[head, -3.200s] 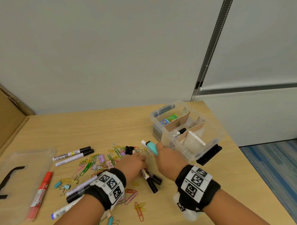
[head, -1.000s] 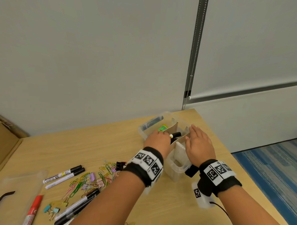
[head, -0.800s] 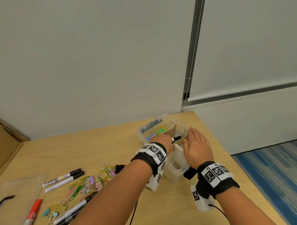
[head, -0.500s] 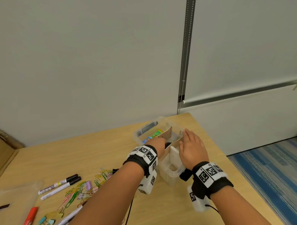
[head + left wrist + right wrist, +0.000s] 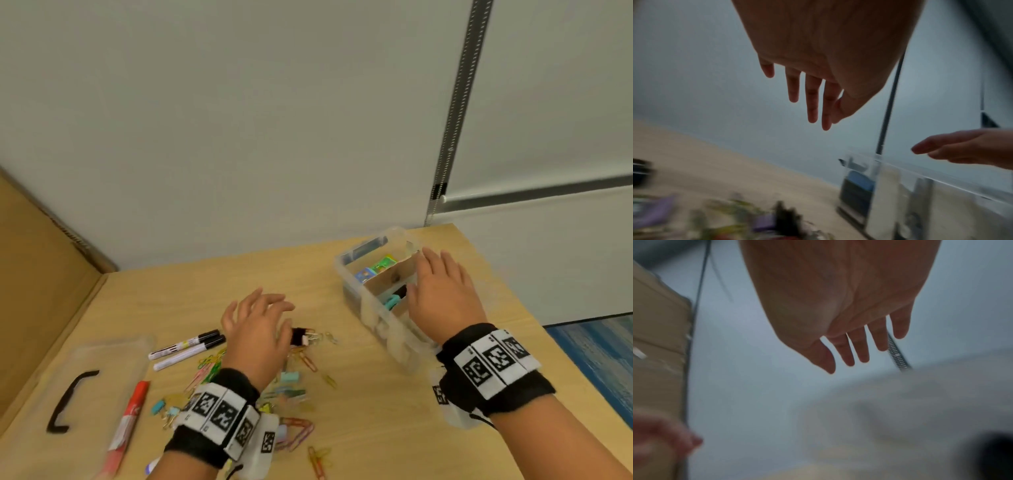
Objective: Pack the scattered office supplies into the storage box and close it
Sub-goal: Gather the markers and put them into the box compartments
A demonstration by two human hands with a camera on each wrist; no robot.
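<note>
The clear storage box (image 5: 356, 301) stands at the table's back right, with cardboard dividers and a teal item (image 5: 391, 302) inside. My right hand (image 5: 435, 294) hovers flat over it, fingers straight and empty (image 5: 857, 350). My left hand (image 5: 255, 325) is spread above the pile of coloured paper clips (image 5: 301, 359) and a black binder clip (image 5: 301, 336), holding nothing (image 5: 812, 100). Two white markers (image 5: 186, 347) lie left of the pile, a red marker (image 5: 128, 421) further front. The box shows blurred in the left wrist view (image 5: 869, 191).
The clear lid (image 5: 109, 377) with a black handle (image 5: 70, 401) lies at the front left. A cardboard panel (image 5: 37, 281) stands along the left edge. The table's right edge drops off beside the box, over blue carpet (image 5: 603, 363).
My left hand has left the box and swung back left over the paper clips, empty. The marker it carried is no longer in it. My right hand stays over the box.
</note>
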